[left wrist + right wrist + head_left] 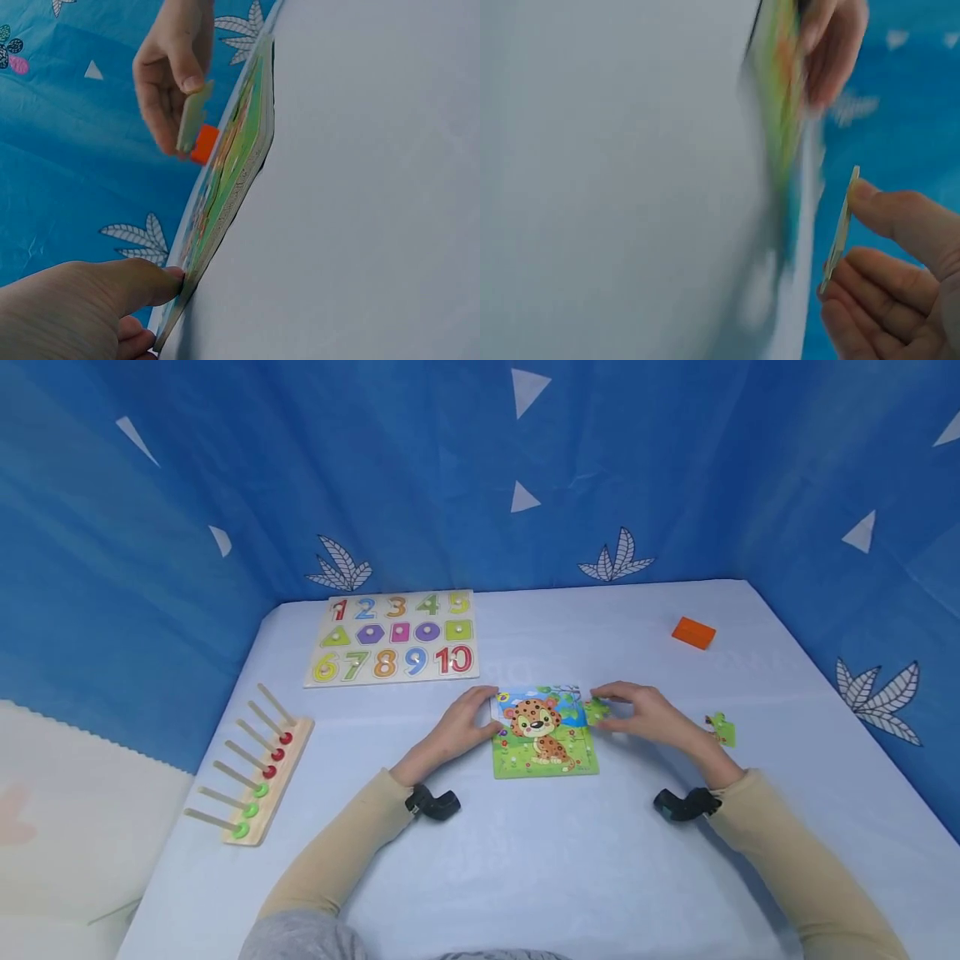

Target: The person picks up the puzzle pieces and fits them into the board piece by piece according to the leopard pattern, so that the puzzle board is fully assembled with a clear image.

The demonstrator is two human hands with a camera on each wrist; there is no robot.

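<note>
Seemingly, the fitting of a piece is in hand: a thin, wooden-looking, irregular-edged puzzle piece (597,712) is pinched by the right hand's grip (645,714) just beside the flat, brightly printed leopard puzzle (546,750), whose left edge is held on the smooth worktop (540,860) by the left hand's grip (456,727), thumb against fingers. Careful lining-up seems called for next; 1 loose green piece (724,730) lies farther right.

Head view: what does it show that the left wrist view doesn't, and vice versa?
Only the head view shows the number board, the bead rack and the loose piece lying on the right.

Only the left wrist view shows the multicoloured flower print on the curtain.

Both show the left hand touching the leopard puzzle, the right hand pinching another piece, and the orange block.
</note>
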